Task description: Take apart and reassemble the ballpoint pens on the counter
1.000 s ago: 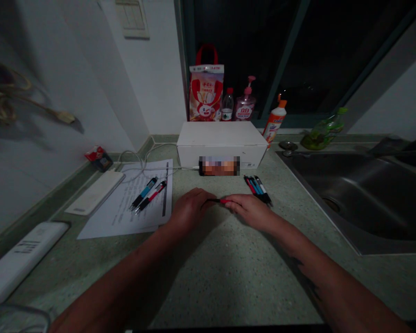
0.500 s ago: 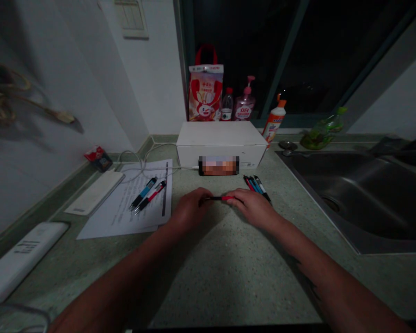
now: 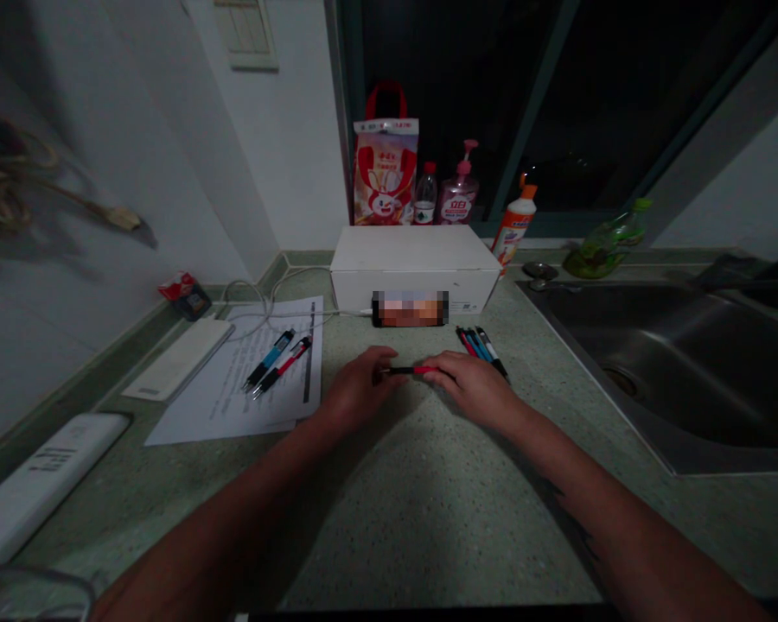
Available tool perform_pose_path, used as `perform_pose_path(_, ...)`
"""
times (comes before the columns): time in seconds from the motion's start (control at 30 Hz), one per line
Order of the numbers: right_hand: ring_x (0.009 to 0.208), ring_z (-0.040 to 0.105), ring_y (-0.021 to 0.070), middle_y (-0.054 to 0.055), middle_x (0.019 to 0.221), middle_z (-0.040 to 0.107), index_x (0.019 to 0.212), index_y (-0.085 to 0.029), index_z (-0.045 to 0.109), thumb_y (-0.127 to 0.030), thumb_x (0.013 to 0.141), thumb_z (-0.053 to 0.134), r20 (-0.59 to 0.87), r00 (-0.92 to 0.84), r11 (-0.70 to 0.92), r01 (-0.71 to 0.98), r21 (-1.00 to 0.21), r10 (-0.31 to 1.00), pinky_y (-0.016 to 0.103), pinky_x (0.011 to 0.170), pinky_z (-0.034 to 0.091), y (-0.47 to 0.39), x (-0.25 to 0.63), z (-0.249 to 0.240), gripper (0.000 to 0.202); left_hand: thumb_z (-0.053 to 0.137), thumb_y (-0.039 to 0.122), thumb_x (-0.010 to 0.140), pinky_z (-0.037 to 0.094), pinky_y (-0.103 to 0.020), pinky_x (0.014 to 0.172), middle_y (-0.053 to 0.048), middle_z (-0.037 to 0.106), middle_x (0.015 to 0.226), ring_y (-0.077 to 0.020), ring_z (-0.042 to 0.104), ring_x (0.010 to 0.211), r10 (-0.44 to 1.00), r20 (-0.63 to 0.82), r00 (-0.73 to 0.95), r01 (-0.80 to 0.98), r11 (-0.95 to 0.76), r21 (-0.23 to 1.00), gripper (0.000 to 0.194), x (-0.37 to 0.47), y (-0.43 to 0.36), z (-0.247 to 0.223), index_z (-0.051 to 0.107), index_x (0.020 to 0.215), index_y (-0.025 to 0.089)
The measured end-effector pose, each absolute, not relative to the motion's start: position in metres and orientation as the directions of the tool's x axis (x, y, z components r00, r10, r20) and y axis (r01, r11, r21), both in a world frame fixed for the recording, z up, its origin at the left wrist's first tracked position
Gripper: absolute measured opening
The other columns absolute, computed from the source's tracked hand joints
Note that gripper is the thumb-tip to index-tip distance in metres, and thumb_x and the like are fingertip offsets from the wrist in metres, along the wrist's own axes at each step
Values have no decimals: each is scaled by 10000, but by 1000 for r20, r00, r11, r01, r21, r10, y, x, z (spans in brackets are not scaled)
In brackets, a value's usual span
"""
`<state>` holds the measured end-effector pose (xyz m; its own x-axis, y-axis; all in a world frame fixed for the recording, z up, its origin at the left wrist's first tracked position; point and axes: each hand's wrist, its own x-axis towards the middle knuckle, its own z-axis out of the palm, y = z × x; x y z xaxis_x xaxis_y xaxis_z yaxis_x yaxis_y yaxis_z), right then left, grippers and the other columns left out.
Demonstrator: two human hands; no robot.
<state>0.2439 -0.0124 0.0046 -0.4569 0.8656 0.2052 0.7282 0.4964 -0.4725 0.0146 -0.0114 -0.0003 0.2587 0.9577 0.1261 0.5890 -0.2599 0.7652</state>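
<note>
A red and black pen (image 3: 411, 370) lies crosswise between my two hands, just above the counter. My right hand (image 3: 476, 386) pinches its red end between thumb and fingertips. My left hand (image 3: 360, 384) is around the black tip end, with the thumb at the pen and the index finger raised away from it; its other fingers are mostly hidden. Right behind my right hand lie several pens (image 3: 483, 347) side by side. On the printed paper sheets (image 3: 233, 363) to the left rest a blue pen (image 3: 271, 358) and another red pen (image 3: 283, 367).
A phone (image 3: 410, 311) on a cable leans against a white box (image 3: 415, 250). Bottles (image 3: 457, 194) and a red bag (image 3: 386, 173) stand behind it. To the right is a metal sink (image 3: 674, 363). A white power strip (image 3: 48, 484) and flat white case (image 3: 178, 358) lie left.
My left index finger has lifted slightly, opening a gap above the pen's tip end. My right hand and the pen have stayed nearly in place.
</note>
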Motion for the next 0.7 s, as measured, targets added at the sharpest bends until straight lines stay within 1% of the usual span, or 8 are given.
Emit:
perform_pose_path(0.1,992,708,236,72,1061,768,1125,-246,746,-294,1031,549,211,-455,498,724,-477,865,372,857,534,-12,244,4,223,597,330,933,482,-312,714,-50,754,886,-202,679,785,954,120,273,626,-271,731,175,15,-11,0,707,944,194)
perform_pose_path(0.17,990,705,233,72,1060,766,1126,-246,747,-300,1035,546,213,-460,503,721,-477,862,370,863,530,-12,244,4,227,507,380,992,474,-325,703,-53,737,801,-213,676,760,953,87,290,653,-263,710,310,15,-12,0,703,842,191)
perform_pose_path(0.33,981,699,234,70,1040,763,1125,-233,744,-311,1041,539,213,-467,509,727,-460,858,367,854,524,-12,244,3,235,667,334,891,490,-300,735,-53,757,987,-198,680,826,952,139,274,613,-284,737,233,14,-12,-1,701,1080,202)
perform_pose_path(0.4,987,697,233,72,1046,761,1121,-228,743,-316,1044,536,217,-474,518,722,-459,853,366,862,523,-12,244,3,238,573,350,956,480,-304,723,-50,749,876,-196,670,784,946,120,302,652,-296,698,216,14,-12,-1,719,934,192)
perform_pose_path(0.47,997,696,235,76,1054,760,1122,-227,743,-322,1045,535,225,-486,532,715,-453,845,372,873,523,-12,243,3,241,478,388,1007,478,-316,719,-53,731,793,-201,663,757,946,91,310,687,-289,667,359,14,-12,-1,710,820,187)
perform_pose_path(0.6,1012,694,241,84,1062,759,1137,-224,740,-325,1045,536,239,-497,549,710,-440,834,387,885,526,-12,243,1,246,647,339,901,509,-317,774,-52,760,989,-205,686,857,944,131,303,625,-301,721,235,16,-13,-2,716,1085,211)
perform_pose_path(0.63,1015,694,241,84,1064,760,1137,-226,741,-325,1044,538,242,-497,551,709,-441,833,389,887,528,-12,243,1,245,656,310,891,509,-320,793,-54,760,1021,-206,688,882,935,146,322,616,-324,718,243,17,-13,-1,715,1107,216)
perform_pose_path(0.7,1015,697,241,81,1063,764,1135,-237,745,-324,1041,542,244,-499,553,705,-443,831,391,887,531,-12,243,2,240,579,306,945,499,-332,793,-64,763,955,-212,682,860,924,143,356,652,-355,670,197,17,-14,1,738,992,200)
